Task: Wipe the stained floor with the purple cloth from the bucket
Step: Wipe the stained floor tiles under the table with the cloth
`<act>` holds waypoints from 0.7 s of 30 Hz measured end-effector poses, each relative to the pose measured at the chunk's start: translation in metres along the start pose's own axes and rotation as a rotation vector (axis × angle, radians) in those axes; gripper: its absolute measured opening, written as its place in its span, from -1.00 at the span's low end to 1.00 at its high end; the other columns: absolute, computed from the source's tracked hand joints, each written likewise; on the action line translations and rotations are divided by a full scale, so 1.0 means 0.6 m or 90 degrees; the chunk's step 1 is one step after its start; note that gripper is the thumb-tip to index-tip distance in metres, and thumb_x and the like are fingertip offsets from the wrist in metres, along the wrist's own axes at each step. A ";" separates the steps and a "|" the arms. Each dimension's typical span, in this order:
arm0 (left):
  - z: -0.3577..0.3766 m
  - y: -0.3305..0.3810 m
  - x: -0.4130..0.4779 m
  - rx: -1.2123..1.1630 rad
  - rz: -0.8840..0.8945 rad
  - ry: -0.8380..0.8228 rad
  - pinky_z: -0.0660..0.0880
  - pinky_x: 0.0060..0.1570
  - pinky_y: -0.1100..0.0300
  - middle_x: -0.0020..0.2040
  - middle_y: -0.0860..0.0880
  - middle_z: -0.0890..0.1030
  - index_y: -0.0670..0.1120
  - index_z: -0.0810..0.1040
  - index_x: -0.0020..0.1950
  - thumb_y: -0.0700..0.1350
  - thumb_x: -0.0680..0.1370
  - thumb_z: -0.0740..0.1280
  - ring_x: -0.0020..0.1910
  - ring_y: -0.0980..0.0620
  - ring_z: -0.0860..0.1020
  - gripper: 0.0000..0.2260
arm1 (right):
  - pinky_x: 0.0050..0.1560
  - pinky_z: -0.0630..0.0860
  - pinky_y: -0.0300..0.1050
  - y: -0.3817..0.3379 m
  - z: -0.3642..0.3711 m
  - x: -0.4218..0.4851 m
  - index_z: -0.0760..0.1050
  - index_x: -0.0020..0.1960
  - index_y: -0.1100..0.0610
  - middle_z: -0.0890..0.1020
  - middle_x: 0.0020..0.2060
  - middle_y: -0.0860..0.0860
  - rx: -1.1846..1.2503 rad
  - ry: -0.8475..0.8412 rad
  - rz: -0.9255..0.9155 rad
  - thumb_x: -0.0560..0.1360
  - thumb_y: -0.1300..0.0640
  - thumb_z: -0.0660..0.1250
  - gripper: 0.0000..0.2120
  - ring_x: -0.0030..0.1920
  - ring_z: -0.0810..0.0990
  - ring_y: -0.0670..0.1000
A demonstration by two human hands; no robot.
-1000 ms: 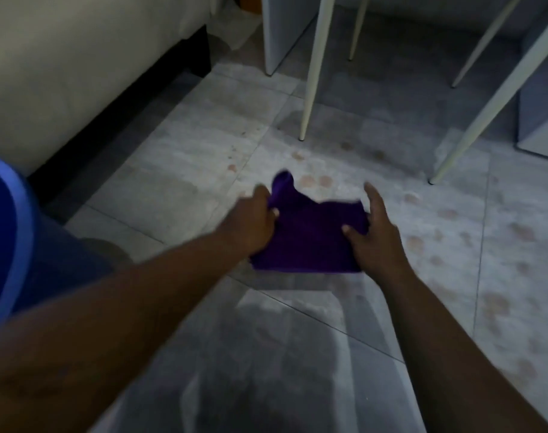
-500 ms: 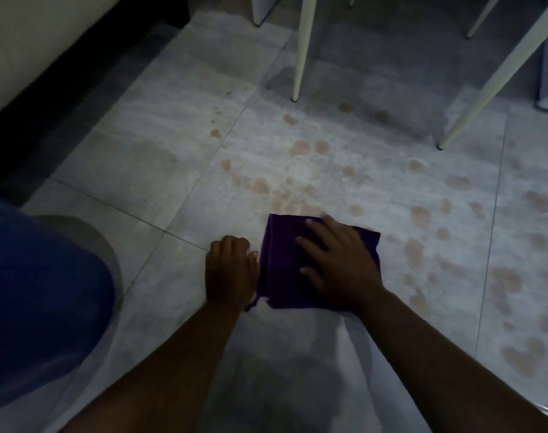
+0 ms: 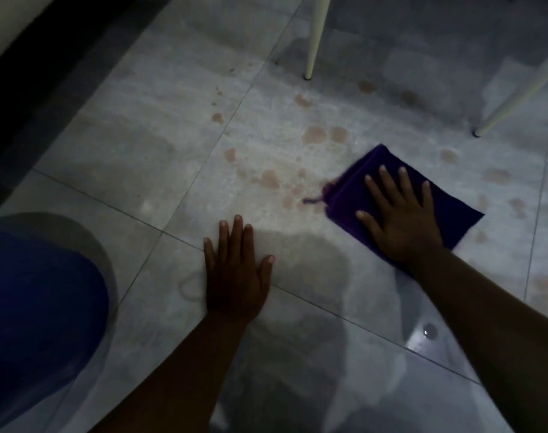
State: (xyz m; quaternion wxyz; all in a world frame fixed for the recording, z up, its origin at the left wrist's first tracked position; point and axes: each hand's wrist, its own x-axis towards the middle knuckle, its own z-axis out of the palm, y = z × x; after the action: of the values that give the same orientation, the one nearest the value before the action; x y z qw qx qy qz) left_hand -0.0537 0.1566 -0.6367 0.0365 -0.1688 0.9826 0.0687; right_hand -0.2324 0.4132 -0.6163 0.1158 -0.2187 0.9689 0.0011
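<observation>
Purple cloth [image 3: 400,195] sits folded flat under the right hand [image 3: 400,220], fingers spread to press it onto the reddish stains [image 3: 313,134] just past it, while the left hand [image 3: 235,270] lies open on bare floor [image 3: 141,157], probably for balance.

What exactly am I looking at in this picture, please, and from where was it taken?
This is no machine: a person is cleaning, and a camera worn on their head looks forward and down at their two bare hands. The right hand lies flat, fingers spread, on a folded purple cloth and presses it onto the tiled floor. The left hand rests flat on the bare tiles beside it, holding nothing, probably for support. Reddish stains dot the tiles ahead of and around the cloth. Two white furniture legs stand on the floor further away. The blue shape at the lower left sits too close and dim to identify with certainty.
</observation>
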 end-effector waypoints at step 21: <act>-0.016 -0.110 0.074 -0.031 -0.044 0.105 0.19 0.47 -0.15 0.50 -0.16 0.39 -0.15 0.41 0.43 0.05 0.58 0.13 0.51 -0.19 0.31 -0.52 | 0.49 -0.15 0.45 -0.195 -0.003 0.133 -0.10 0.62 0.05 -0.09 0.62 0.13 0.064 0.022 0.060 0.55 -0.37 -0.21 -0.23 0.61 -0.17 0.23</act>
State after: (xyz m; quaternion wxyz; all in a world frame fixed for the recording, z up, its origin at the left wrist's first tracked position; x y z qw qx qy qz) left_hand -0.0735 0.0790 -0.6397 -0.0461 -0.2087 0.9738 0.0772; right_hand -0.2531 0.2735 -0.6267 0.1094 -0.1667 0.9788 -0.0458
